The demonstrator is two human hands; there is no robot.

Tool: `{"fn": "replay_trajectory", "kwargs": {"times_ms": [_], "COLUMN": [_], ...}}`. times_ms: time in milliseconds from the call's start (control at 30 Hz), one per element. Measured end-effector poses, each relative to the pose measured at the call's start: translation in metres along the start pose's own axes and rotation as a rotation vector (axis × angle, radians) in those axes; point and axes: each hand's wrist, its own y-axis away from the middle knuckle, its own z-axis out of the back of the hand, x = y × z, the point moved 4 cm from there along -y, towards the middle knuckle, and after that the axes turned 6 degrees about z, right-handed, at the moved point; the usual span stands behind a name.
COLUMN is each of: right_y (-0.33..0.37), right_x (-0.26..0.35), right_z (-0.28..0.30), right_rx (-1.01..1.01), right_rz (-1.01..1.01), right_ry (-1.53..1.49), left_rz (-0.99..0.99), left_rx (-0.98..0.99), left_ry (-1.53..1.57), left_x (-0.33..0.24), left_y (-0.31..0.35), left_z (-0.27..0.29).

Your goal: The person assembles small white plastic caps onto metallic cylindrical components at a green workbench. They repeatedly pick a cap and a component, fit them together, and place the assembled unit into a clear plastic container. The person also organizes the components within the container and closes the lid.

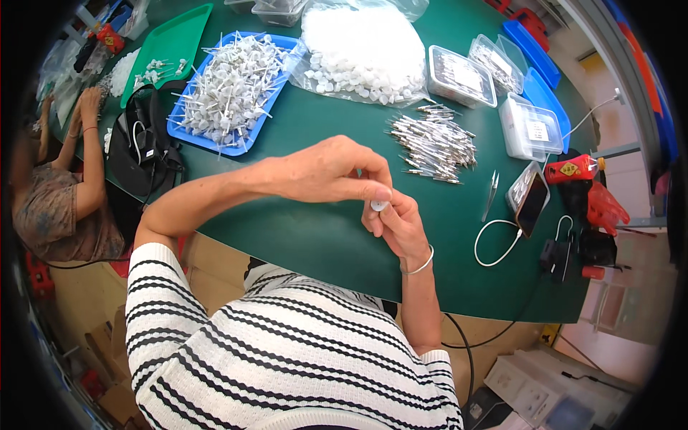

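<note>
My left hand reaches across from the left, its thumb and fingers closed in a pinch right above my right hand. Between the fingertips of my right hand shows a small round white plastic cap. Whether my left fingers grip the cap or a thin part in it is hidden. Beyond my hands lies a loose pile of thin metal rods. Farther back, a clear bag spills many similar white caps. A blue tray at the left is heaped with white caps that have thin stems.
Tweezers, a phone and its white cable lie at right. Clear plastic boxes and a red bottle stand beyond. A black bag and green tray are left, near another person.
</note>
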Motion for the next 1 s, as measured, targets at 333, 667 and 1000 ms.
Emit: {"fn": "replay_trajectory", "kwargs": {"times_ms": [333,667,1000], "right_y": [0.001,-0.002,0.0], "right_x": [-0.009,-0.009,-0.014], "right_z": [0.0,-0.002,0.006], "right_rx": [0.069,0.065,0.072], "right_rz": [-0.036,-0.062,-0.062], "right_ry": [-0.134,-0.138,-0.126], "left_rz": [-0.068,-0.07,-0.165], "left_rx": [-0.025,0.003,0.001], "left_ry": [0.098,0.069,0.012], "left_x": [0.005,0.005,0.011], "left_y": [-0.003,0.0,0.0], "left_z": [-0.004,-0.003,-0.013]}}
